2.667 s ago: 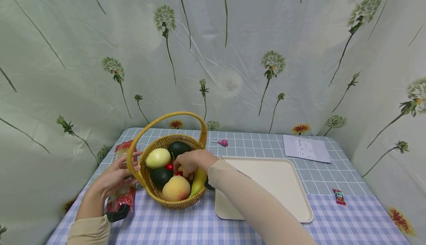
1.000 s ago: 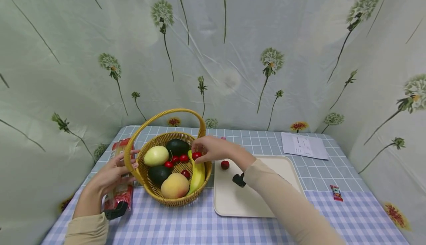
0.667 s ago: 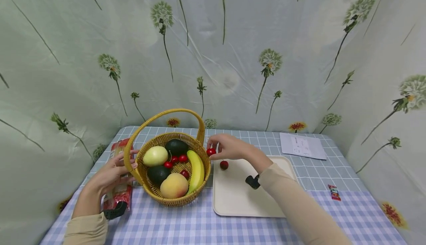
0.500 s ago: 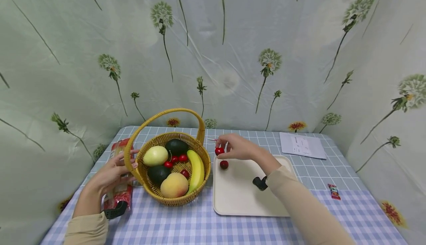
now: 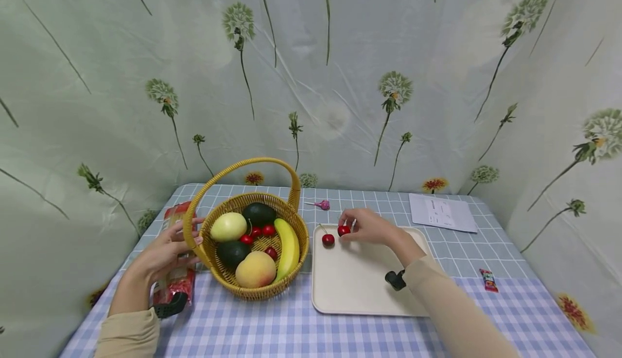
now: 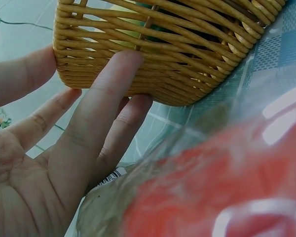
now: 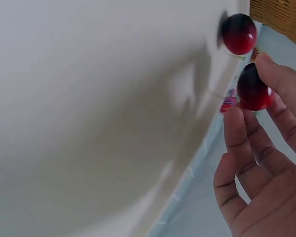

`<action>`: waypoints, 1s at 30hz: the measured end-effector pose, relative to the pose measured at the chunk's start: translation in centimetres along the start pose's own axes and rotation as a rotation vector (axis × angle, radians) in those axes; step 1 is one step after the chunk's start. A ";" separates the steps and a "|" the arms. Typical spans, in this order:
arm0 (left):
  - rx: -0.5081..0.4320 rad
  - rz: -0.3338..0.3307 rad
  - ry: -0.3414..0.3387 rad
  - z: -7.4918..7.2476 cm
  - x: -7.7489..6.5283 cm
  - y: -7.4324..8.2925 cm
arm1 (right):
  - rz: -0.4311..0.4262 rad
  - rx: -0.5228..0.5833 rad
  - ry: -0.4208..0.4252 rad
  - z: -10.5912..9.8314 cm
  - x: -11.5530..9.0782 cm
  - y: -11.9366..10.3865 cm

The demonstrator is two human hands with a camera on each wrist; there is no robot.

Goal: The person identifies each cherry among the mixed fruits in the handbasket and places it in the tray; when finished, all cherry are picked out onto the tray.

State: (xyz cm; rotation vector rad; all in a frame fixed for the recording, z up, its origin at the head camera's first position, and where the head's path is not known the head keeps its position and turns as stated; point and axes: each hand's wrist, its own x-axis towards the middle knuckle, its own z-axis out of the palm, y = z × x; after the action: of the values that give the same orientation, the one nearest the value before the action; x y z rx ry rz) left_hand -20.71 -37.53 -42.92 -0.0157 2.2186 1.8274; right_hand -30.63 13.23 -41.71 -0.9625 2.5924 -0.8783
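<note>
The cherry [image 5: 343, 230] has just come from the basket [image 5: 255, 293] to over the tray's [image 5: 350, 288] far left part, near the other cherry [image 5: 328, 240]; I judge this transfer nearly complete. My right hand [image 5: 368, 226] pinches it; my left hand [image 5: 164, 251], wide, touches the basket.

A: What covers the table [image 5: 291, 339]?
B: Blue-checked cloth [image 5: 233, 328] in front, grey grid cloth [image 5: 374, 209] behind.
A: Directly on it?
B: Wicker basket [image 5: 257, 294], red packet [image 5: 186, 282] left; cream tray [image 5: 350, 288] beside basket; lollipop [image 5: 323, 205], flat pale packet [image 5: 432, 212] at back; small wrapped sweet [image 5: 488, 281] right.
</note>
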 end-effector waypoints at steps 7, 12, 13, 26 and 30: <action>-0.008 0.012 -0.012 -0.1 0.2 -0.1 | 0.045 0.021 -0.002 1.1 -0.1 0.8; -0.022 0.022 -0.016 -0.1 0.1 0.0 | 0.056 -0.004 -0.002 1.4 0.0 1.0; -0.022 0.023 -0.017 -0.1 0.1 0.0 | 0.058 -0.007 -0.003 1.5 0.0 1.1; -0.009 0.021 -0.020 -0.1 0.0 0.1 | 0.068 -0.008 -0.012 1.8 0.0 1.5; -0.010 0.014 -0.014 -0.1 0.0 0.1 | 0.072 -0.007 -0.018 1.8 0.1 1.5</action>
State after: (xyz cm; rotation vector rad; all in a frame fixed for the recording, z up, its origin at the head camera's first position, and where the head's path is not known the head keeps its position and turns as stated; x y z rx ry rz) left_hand -20.74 -37.56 -42.76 0.0104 2.2056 1.8405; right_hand -30.77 13.26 -44.04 -0.8685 2.5984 -0.8390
